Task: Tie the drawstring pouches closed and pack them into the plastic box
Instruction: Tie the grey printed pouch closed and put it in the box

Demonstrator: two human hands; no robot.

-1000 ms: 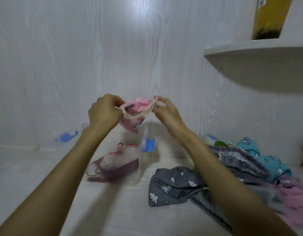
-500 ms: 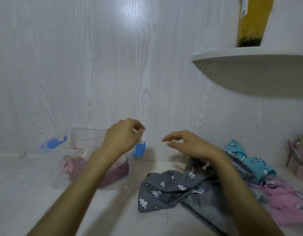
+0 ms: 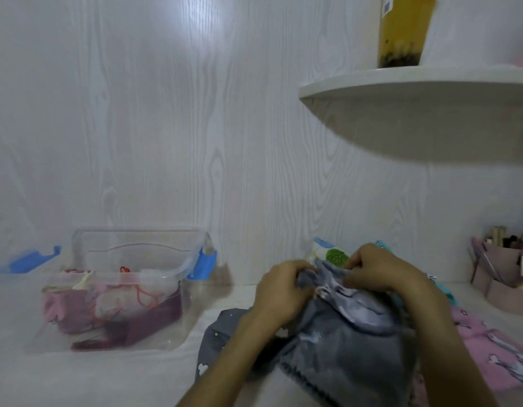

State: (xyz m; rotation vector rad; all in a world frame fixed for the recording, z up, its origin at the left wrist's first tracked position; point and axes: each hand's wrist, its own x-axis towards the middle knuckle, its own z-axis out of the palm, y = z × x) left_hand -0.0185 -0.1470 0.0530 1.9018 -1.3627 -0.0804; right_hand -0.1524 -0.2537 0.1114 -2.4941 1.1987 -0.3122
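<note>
You grip the grey pouch [image 3: 348, 324] w/ both hands, L hand [image 3: 283, 292] & R hand [image 3: 380, 271] curled at its mouth, right of the plastic box [image 3: 131, 254], which holds several pouches already; more remain unpacked.

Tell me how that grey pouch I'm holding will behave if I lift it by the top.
The grey pouch will probably sag: it folds and creases where the left hand and right hand grip it. It seems light and unlikely to slip or break.
</note>
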